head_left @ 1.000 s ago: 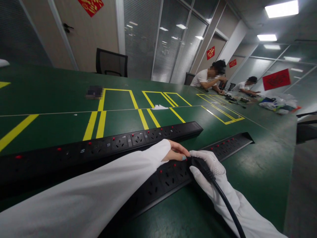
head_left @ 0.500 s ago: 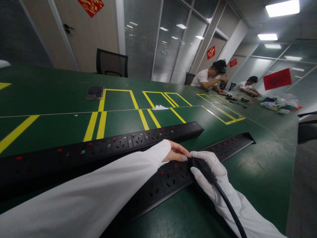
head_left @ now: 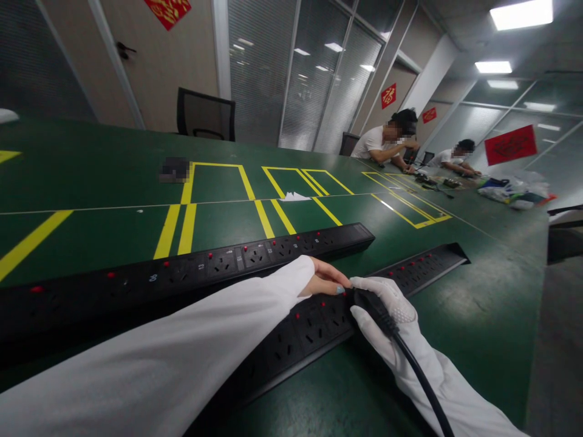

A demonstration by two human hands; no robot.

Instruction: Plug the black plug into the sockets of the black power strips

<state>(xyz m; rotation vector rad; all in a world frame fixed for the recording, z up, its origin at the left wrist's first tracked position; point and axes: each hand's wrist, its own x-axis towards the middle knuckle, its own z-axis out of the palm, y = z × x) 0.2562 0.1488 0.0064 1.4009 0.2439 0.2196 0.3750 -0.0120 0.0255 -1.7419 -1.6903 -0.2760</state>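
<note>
My right hand (head_left: pixel 387 309), in a white dotted glove, grips a black power plug (head_left: pixel 371 304) between thumb and fingers. The plug sits against the sockets of the nearer black power strip (head_left: pixel 314 331); its prongs are hidden. From the plug a thick black cable (head_left: pixel 421 376) runs down past my wrist. My left hand (head_left: pixel 325 279), bare under a long white sleeve, lies across the same strip with thumb and fingers closed about it, tips beside the plug. The far side of its grip is hidden. Red dots mark the strip's sockets.
A second, numbered power strip (head_left: pixel 246 258) lies just beyond, slanting across the green table (head_left: pixel 478 285). Yellow tape outlines (head_left: pixel 218 165) and a torn white scrap (head_left: pixel 295 197) are farther off. Two people in white work at the far right, near plastic bags (head_left: pixel 514 189).
</note>
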